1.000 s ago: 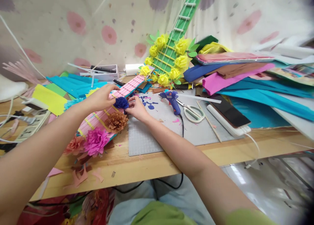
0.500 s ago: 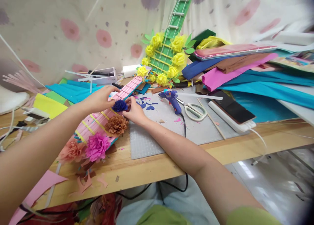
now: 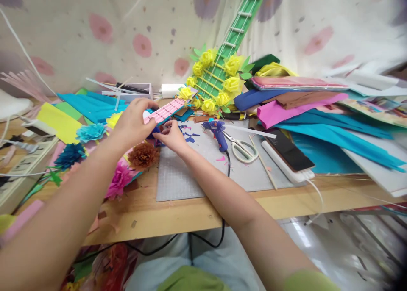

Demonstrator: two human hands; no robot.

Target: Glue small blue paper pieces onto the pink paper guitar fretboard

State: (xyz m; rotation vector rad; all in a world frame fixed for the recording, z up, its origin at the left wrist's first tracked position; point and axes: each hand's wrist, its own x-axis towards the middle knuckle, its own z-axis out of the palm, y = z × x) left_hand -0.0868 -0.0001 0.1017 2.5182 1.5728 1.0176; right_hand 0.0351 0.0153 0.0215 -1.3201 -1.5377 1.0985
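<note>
A pink paper guitar [image 3: 168,109] lies at a slant on the table, its neck toward the back. My left hand [image 3: 135,119] reaches over its body, thumb and fingers pressed on a dark blue paper flower [image 3: 154,131]. From the other side my right hand [image 3: 171,137] pinches the same flower at the guitar's edge. Much of the flower is hidden by the fingers. Below it on the body sit a brown paper flower [image 3: 143,156] and a magenta one [image 3: 118,180]. A light blue flower [image 3: 90,132] and a dark teal flower [image 3: 70,154] show left of my forearm.
A green paper guitar with yellow roses [image 3: 216,81] leans at the back. On the grey cutting mat [image 3: 190,185] lie a blue glue gun [image 3: 218,134], scissors [image 3: 244,152], a stick and blue scraps. A phone [image 3: 291,149] rests on a white power strip; coloured paper [image 3: 333,121] is piled right.
The view has swung and shifted, bringing the light blue and teal flowers into sight at left. Both hands stay at the dark blue flower, which is now more covered by my left hand.
</note>
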